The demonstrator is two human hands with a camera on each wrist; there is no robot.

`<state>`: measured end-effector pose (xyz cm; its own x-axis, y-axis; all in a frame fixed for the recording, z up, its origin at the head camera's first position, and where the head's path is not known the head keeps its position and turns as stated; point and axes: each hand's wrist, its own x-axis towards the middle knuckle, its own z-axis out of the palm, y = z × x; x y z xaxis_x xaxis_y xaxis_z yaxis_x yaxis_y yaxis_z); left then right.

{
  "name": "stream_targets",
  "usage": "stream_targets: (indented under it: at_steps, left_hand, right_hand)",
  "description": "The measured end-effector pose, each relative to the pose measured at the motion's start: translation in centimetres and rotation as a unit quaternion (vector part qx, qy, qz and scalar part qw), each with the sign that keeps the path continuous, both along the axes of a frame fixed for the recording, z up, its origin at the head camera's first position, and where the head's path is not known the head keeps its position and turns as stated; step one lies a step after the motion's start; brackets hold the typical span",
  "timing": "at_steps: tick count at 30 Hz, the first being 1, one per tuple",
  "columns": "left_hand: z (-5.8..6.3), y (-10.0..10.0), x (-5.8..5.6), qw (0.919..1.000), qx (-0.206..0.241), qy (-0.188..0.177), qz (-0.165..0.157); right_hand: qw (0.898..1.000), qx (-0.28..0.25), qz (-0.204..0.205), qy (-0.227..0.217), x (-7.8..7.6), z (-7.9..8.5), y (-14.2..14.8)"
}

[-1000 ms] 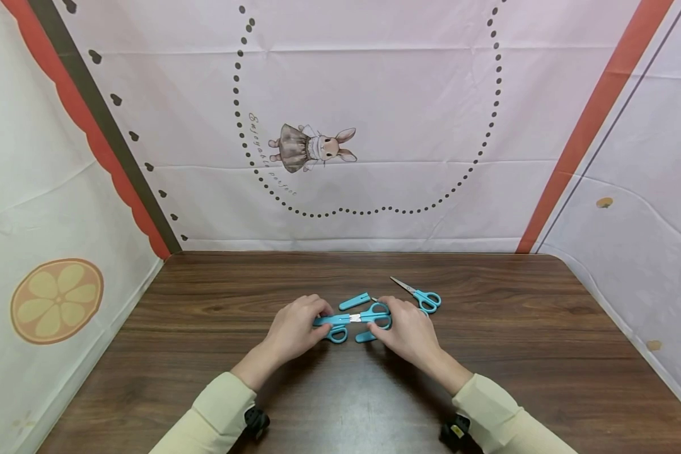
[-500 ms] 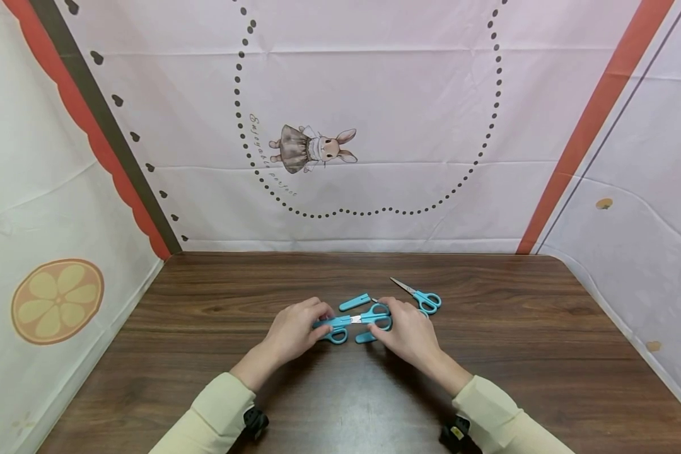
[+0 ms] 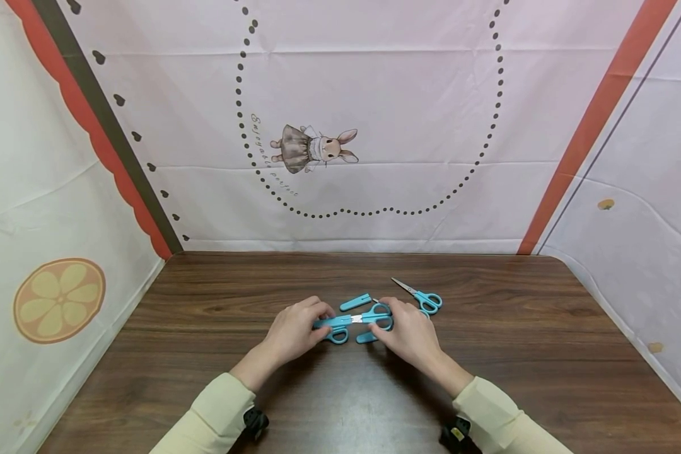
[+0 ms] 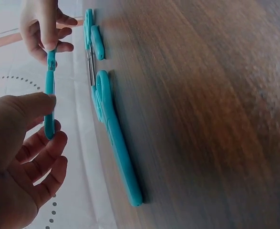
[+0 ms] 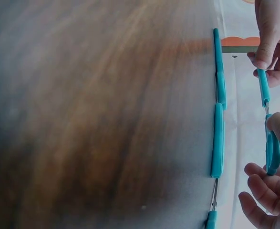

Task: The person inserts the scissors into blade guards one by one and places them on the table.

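Both hands hold one pair of turquoise scissors [image 3: 369, 317] lifted above the table. My left hand [image 3: 296, 328] pinches its turquoise blade cover [image 3: 343, 321] between thumb and fingers. The handle end is pinched by my right hand [image 3: 411, 331], thumb on the near side. A short stretch of bare metal blade [image 3: 356, 319] shows between cover and handles; the rest of the blades is inside the cover. In the left wrist view, another pair of covered scissors [image 4: 123, 162] lies on the table beneath the hands. Its far end is hidden by my left hand in the head view.
On the brown wooden table [image 3: 215, 290] lie two loose turquoise covers, a far cover [image 3: 355, 302] and a near cover [image 3: 366, 338]. Uncovered scissors [image 3: 417, 294] lie at the back right. Another bare-bladed pair is mostly hidden behind my right hand. Printed cloth [image 3: 420, 126] hangs around the table.
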<state>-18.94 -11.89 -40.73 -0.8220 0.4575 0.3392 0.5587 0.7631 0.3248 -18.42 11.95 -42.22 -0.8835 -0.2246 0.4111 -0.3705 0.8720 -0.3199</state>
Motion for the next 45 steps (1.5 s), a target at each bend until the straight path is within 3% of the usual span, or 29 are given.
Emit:
stream_targets:
  at_steps: [23, 45]
  left_hand:
    - [0.21, -0.08, 0.0, 0.9993, 0.001, -0.027, 0.025]
    - [0.17, -0.17, -0.07, 0.9992, -0.002, -0.002, 0.039]
  right_hand:
    - [1.0, -0.015, -0.022, -0.006, 0.01, 0.31, 0.4]
    - [1.0, -0.017, -0.022, -0.013, -0.09, 0.54, 0.77]
